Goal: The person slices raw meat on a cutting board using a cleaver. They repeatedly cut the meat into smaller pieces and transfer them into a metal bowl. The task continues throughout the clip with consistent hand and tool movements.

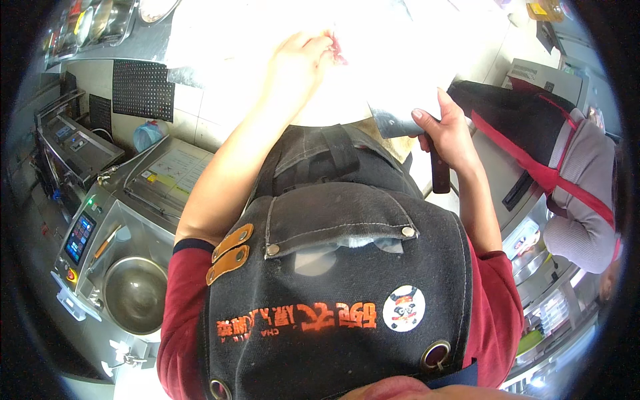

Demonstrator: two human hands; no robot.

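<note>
My left hand (305, 55) is over the bright work surface, its fingers closed on a small piece of reddish raw meat (338, 50). Glare washes out the surface around it, so other things lying there cannot be made out. Nearer my body on the right, my right hand (445, 127) grips a cleaver (395, 120) where the dark handle meets the blade. Its broad metal blade points left, at the near edge of the white surface (340, 100), and the handle hangs down below my fingers.
Metal containers (95, 25) stand at the upper left. A cooking machine with a round metal pot (135, 295) is at the lower left. Close on my right, a person in a grey sleeve (580, 200) and dark apron with red straps stands beside metal equipment (545, 80).
</note>
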